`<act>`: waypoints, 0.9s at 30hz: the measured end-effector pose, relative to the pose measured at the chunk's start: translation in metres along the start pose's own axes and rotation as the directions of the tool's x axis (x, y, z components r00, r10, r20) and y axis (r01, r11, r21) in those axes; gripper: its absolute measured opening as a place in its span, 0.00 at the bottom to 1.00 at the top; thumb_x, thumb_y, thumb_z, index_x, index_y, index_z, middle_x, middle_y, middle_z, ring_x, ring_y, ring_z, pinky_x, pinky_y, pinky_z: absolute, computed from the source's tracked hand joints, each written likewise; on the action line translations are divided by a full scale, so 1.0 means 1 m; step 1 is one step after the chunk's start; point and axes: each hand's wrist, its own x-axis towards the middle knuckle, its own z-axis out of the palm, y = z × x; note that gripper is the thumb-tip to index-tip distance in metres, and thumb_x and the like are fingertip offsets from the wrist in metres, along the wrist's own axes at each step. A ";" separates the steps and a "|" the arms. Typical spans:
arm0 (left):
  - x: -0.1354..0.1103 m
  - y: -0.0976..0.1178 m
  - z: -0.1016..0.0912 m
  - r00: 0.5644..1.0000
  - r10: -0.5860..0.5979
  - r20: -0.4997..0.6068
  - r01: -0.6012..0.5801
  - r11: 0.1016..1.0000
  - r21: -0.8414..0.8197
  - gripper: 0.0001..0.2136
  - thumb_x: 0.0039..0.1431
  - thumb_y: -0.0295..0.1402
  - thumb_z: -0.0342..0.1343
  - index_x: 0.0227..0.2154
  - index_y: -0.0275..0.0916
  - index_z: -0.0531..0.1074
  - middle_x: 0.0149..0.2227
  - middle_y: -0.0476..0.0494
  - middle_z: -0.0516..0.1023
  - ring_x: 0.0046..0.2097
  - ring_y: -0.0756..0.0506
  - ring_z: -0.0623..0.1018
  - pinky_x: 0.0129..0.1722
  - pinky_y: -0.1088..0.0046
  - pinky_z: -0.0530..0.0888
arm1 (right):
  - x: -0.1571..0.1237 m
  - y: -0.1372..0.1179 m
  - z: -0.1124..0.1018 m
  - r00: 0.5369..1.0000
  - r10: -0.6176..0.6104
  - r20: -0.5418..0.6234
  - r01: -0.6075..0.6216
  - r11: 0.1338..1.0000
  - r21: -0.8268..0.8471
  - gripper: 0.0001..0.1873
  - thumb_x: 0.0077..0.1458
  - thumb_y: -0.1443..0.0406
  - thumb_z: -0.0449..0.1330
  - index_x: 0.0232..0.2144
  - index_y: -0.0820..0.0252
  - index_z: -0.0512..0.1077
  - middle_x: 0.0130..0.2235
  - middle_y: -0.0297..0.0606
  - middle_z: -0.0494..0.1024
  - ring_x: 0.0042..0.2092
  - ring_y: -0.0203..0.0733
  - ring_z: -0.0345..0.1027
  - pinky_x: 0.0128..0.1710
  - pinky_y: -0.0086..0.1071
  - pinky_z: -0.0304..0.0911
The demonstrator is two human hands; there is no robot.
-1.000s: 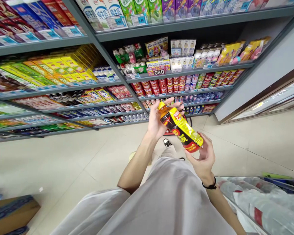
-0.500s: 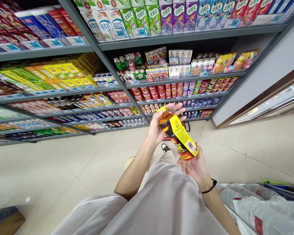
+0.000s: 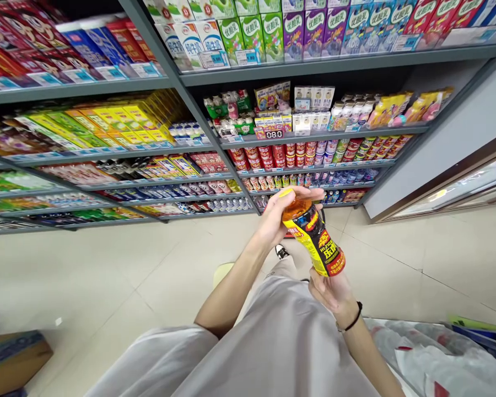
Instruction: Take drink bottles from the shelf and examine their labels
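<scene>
A plastic drink bottle [image 3: 315, 237] with orange liquid, a yellow cap and a black, yellow and red label is tilted in front of me, its cap toward the shelves. Around the cap and neck, my left hand [image 3: 274, 218] is closed, thumb along the cap and fingers across the far side. My right hand [image 3: 333, 290] holds the bottle's base from below, its fingers curled under it and partly hidden. The label's large lettering faces up toward me.
Shelves with milk cartons [image 3: 231, 36], cans [image 3: 267, 157] and small boxes [image 3: 119, 124] stand ahead. A cardboard box [image 3: 16, 361] lies at lower left. Plastic-wrapped bottles [image 3: 434, 353] are at lower right. Beyond the shelf end is a brown-framed glass case [image 3: 450, 184].
Between my hands the bottle has turned about its length: the barcode side has rolled away and the large-lettered side shows. Bottle and hands sit slightly farther right and lower in view.
</scene>
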 end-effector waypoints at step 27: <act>-0.031 -0.041 -0.134 0.867 -0.399 -0.300 0.492 0.586 0.643 0.30 0.64 0.57 0.57 0.52 0.35 0.81 0.57 0.33 0.80 0.56 0.38 0.79 0.58 0.64 0.74 | 0.014 -0.025 -0.057 0.758 -0.461 -0.462 0.211 0.843 -0.496 0.32 0.46 0.56 0.78 0.53 0.59 0.79 0.53 0.45 0.82 0.47 0.46 0.77 0.39 0.34 0.77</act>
